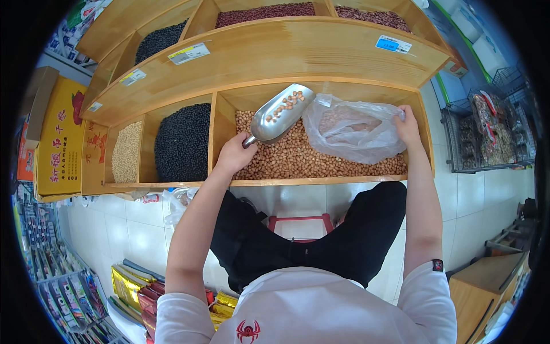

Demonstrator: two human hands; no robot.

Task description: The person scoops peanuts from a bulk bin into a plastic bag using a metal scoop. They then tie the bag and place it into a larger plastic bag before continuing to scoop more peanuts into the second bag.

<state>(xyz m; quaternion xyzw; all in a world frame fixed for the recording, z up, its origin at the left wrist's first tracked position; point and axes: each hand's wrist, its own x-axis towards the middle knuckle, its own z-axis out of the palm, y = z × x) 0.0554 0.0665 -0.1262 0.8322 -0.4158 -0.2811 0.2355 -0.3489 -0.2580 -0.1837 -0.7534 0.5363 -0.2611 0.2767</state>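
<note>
My left hand is closed round the dark handle of a metal scoop. Several peanuts lie in the scoop's bowl, which points up and to the right. My right hand grips the right edge of a clear plastic bag. The bag's mouth hangs partly open, its left side near the scoop's tip. Both are above a wooden compartment filled with loose tan peanuts. Whether the bag rests on them I cannot tell.
Left of the peanuts are compartments of black beans and pale beans. Dark and red beans fill the upper tier. A yellow carton stands at the left, wire baskets at the right. A red-framed stool is below.
</note>
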